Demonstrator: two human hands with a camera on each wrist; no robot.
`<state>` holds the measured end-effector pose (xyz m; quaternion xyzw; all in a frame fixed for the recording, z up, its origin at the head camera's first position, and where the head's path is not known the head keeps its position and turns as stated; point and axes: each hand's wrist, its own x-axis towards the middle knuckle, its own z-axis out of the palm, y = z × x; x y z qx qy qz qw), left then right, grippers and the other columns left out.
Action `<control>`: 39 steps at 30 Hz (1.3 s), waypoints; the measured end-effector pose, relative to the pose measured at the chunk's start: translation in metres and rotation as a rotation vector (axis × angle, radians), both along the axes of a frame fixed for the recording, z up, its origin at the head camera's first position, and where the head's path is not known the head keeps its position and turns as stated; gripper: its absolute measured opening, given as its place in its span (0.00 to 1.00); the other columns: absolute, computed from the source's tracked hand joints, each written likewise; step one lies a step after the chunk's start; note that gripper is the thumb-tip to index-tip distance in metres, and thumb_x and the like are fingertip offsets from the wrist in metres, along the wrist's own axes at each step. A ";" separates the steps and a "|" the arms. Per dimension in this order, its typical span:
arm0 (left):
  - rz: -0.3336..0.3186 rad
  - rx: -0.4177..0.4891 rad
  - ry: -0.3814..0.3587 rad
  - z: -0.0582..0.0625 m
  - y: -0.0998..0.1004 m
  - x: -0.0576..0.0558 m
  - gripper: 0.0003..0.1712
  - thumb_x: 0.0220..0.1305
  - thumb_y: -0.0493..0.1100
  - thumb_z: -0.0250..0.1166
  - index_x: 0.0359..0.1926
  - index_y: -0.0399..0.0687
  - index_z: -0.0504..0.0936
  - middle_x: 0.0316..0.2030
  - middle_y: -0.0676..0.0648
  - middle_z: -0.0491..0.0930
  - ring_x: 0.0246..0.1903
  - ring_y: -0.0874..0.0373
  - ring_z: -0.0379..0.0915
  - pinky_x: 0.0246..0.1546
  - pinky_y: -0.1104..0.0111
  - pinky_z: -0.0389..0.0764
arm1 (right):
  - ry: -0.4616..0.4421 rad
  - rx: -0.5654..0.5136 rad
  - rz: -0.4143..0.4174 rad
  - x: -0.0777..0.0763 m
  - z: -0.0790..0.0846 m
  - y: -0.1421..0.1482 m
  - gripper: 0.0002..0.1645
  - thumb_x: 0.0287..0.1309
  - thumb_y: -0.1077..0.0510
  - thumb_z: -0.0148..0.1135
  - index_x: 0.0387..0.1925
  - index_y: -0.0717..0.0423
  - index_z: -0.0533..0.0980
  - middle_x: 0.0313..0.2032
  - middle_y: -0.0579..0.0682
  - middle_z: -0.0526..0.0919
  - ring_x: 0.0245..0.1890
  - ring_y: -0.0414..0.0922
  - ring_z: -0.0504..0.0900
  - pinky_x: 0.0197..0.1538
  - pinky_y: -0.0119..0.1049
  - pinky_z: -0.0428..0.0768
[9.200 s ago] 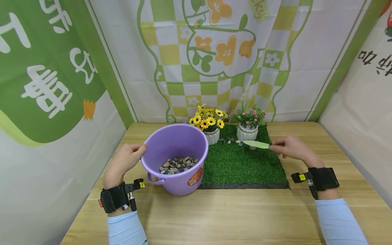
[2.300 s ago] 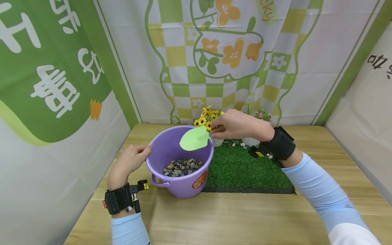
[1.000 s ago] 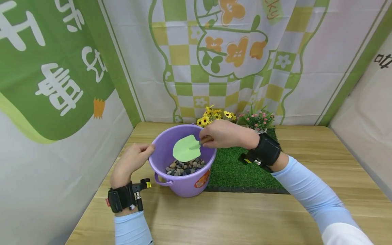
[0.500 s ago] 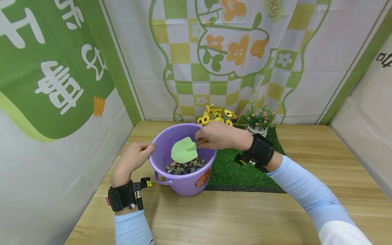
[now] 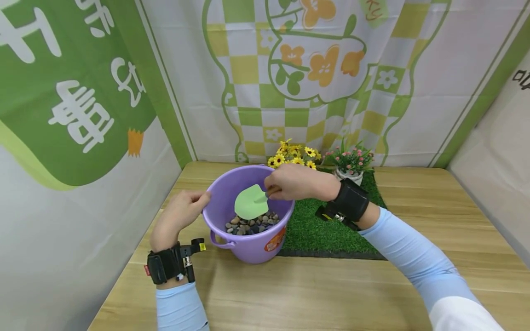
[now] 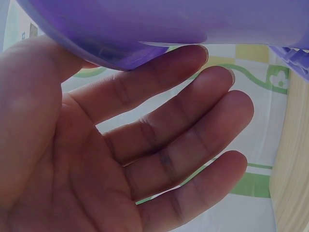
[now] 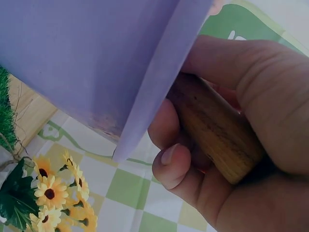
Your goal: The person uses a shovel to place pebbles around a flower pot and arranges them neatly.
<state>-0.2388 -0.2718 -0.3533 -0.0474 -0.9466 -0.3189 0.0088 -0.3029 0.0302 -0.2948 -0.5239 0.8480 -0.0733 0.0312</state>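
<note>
The purple bucket point(image 5: 244, 250) stands tilted toward me on the table, with several pebbles point(image 5: 246, 227) at its bottom. My left hand point(image 5: 178, 214) pinches its left rim between thumb and index finger; in the left wrist view the other fingers point(image 6: 193, 150) stretch loosely below the wall. My right hand point(image 5: 298, 183) reaches over the right rim, gripping a small trowel by its wooden handle point(image 7: 217, 130). The trowel's pale green blade point(image 5: 250, 203) is inside the bucket, tip down, just above the pebbles and overlapping some in this view.
Right of the bucket lies a green artificial grass mat point(image 5: 331, 234). At the back are yellow flowers point(image 5: 291, 154), partly behind my right hand, and a pot of pink flowers point(image 5: 349, 161). A patterned curtain point(image 5: 314, 110) hangs behind the wooden table point(image 5: 298, 294).
My right hand has brought the trowel from over the grass mat by the pink flowers leftward and down into the bucket. The left hand has kept its hold on the rim.
</note>
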 end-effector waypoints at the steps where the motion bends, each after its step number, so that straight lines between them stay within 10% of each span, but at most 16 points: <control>1: -0.002 0.000 0.001 0.000 0.000 0.000 0.23 0.73 0.55 0.48 0.44 0.50 0.87 0.33 0.50 0.86 0.36 0.54 0.74 0.37 0.64 0.68 | 0.003 0.003 0.003 0.000 -0.001 -0.001 0.12 0.65 0.56 0.61 0.25 0.48 0.72 0.19 0.41 0.64 0.21 0.36 0.64 0.31 0.29 0.65; 26: 0.017 -0.002 -0.019 -0.004 -0.007 0.005 0.24 0.73 0.56 0.48 0.49 0.50 0.86 0.36 0.48 0.87 0.47 0.50 0.78 0.48 0.53 0.73 | -0.016 0.168 -0.024 -0.003 -0.005 -0.024 0.14 0.63 0.56 0.61 0.22 0.46 0.70 0.19 0.41 0.63 0.21 0.37 0.64 0.30 0.29 0.64; 39: -0.003 -0.003 -0.003 -0.001 -0.001 0.000 0.23 0.72 0.54 0.49 0.42 0.49 0.87 0.32 0.49 0.85 0.34 0.54 0.72 0.35 0.65 0.67 | -0.045 0.223 -0.074 -0.006 -0.003 -0.023 0.16 0.60 0.59 0.61 0.18 0.46 0.70 0.18 0.42 0.64 0.20 0.37 0.62 0.28 0.30 0.63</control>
